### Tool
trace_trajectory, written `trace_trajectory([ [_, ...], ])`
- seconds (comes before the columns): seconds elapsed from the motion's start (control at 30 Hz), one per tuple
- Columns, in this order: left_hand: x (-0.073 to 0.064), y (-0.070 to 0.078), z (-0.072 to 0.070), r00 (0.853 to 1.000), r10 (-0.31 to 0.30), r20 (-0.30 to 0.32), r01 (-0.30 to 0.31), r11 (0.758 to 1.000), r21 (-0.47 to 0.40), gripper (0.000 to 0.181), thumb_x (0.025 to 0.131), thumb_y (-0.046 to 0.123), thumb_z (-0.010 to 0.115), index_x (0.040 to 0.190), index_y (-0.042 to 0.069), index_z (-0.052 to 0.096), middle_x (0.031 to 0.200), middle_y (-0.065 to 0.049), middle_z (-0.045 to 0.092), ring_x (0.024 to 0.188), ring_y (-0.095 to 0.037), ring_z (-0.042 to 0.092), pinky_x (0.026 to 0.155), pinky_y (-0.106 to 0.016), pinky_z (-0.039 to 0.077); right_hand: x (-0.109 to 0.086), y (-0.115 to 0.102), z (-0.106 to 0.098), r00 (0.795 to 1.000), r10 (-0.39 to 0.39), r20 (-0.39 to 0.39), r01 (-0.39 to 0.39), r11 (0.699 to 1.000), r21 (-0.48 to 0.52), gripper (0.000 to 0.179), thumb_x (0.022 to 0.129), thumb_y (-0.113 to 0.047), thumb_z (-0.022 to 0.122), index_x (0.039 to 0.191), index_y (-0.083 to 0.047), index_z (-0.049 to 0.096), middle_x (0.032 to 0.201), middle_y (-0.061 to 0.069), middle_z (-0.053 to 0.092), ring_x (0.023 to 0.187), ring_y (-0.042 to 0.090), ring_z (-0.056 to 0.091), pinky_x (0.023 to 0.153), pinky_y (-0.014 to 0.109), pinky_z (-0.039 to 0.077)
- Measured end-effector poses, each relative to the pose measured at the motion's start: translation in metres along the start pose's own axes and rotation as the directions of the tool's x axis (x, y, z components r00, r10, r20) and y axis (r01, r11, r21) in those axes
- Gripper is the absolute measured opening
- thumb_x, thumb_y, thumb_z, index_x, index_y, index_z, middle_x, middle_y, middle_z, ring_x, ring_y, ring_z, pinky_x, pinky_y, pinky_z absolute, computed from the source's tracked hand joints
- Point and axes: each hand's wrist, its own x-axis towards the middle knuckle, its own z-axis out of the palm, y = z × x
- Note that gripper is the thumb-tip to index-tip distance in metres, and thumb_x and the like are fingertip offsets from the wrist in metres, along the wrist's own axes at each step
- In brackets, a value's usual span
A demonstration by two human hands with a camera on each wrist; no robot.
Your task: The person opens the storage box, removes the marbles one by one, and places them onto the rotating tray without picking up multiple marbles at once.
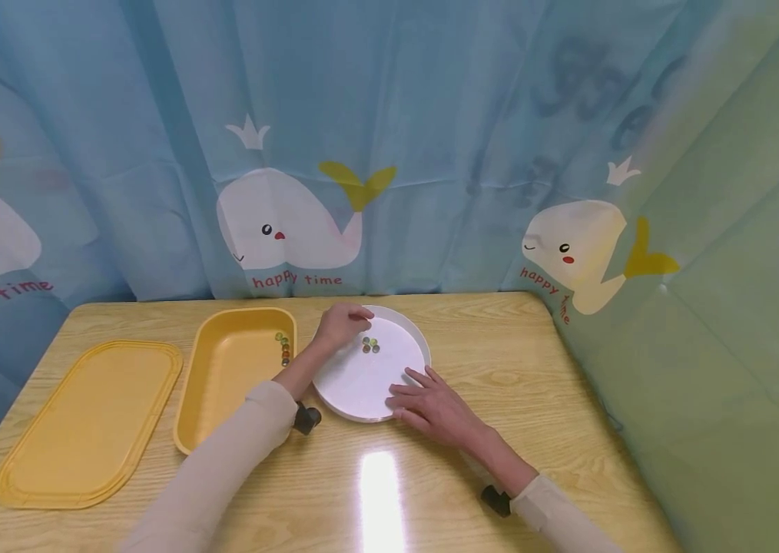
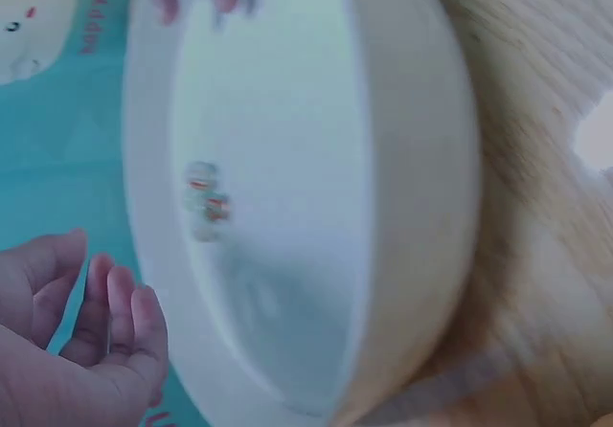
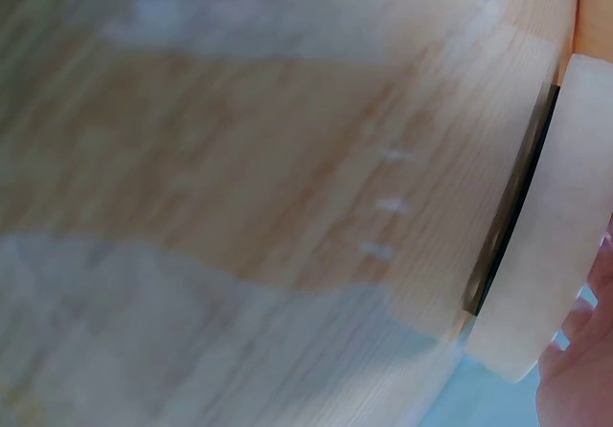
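Observation:
Several small glass marbles [image 1: 371,345] sit clustered on the floor of a round white pan [image 1: 355,392]. My left hand [image 1: 343,326] is over the pan's far left side, just behind the marbles. In the left wrist view its loosely bent fingers [image 2: 117,312] stand apart from the thumb, and nothing shows between them. The marbles [image 2: 206,202] lie a short way off from that hand. With spread fingers my right hand [image 1: 434,405] touches the pan's near right rim. In the right wrist view only part of that hand [image 3: 584,360] shows beside the pan's outer wall [image 3: 546,216].
Left of the pan stands a yellow box [image 1: 237,376], with several more marbles [image 1: 285,350] lined up along its right wall. A flat yellow lid [image 1: 88,422] lies farther left on the wooden table [image 1: 500,346]. Behind the table hangs a blue whale-print curtain [image 1: 431,153].

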Motion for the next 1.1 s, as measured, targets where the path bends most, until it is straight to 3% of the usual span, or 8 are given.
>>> trace_trajectory([
  [0.27,-0.007,0.016,-0.021,1.0,0.01,-0.008,-0.011,0.996,-0.085,0.025,0.096,0.01,0.066,0.119,0.001,0.071,0.115,-0.013,0.07,0.111,-0.028,0.061,0.093,-0.037,0.051,-0.001,-0.001,0.0,1.0,0.003,0.003,-0.003,1.0,0.005,0.035,0.103,-0.037,0.053,0.13,-0.021,0.069,0.139,-0.002,0.059,0.142,0.027,0.037,0.117,0.052,0.017],
  [0.5,-0.016,0.016,-0.047,1.0,0.007,0.008,-0.006,0.988,-0.157,0.027,0.099,0.011,0.064,0.124,0.002,0.068,0.122,-0.014,0.066,0.116,-0.029,0.058,0.098,-0.038,0.048,-0.001,-0.002,-0.001,1.0,-0.011,-0.007,0.011,1.0,0.01,0.035,0.104,-0.036,0.052,0.13,-0.02,0.069,0.139,-0.001,0.059,0.142,0.029,0.037,0.116,0.054,0.018],
  [0.77,-0.023,-0.001,-0.07,1.0,0.019,-0.003,-0.019,0.989,-0.149,0.026,0.098,0.013,0.064,0.12,-0.001,0.068,0.122,-0.017,0.065,0.115,-0.032,0.058,0.099,-0.042,0.046,-0.002,0.0,0.0,0.998,-0.037,-0.042,0.037,0.999,-0.001,0.033,0.103,-0.034,0.055,0.128,-0.018,0.07,0.136,0.0,0.061,0.14,0.031,0.04,0.115,0.056,0.021],
  [1.1,-0.029,-0.032,-0.094,0.997,-0.071,0.008,0.072,0.994,-0.079,0.034,0.1,0.017,0.061,0.128,-0.002,0.062,0.125,-0.02,0.062,0.114,-0.033,0.055,0.099,-0.042,0.047,0.0,0.0,0.001,1.0,-0.019,-0.021,0.019,1.0,0.008,0.035,0.104,-0.037,0.052,0.129,-0.02,0.069,0.138,-0.001,0.06,0.141,0.029,0.037,0.116,0.054,0.018],
])
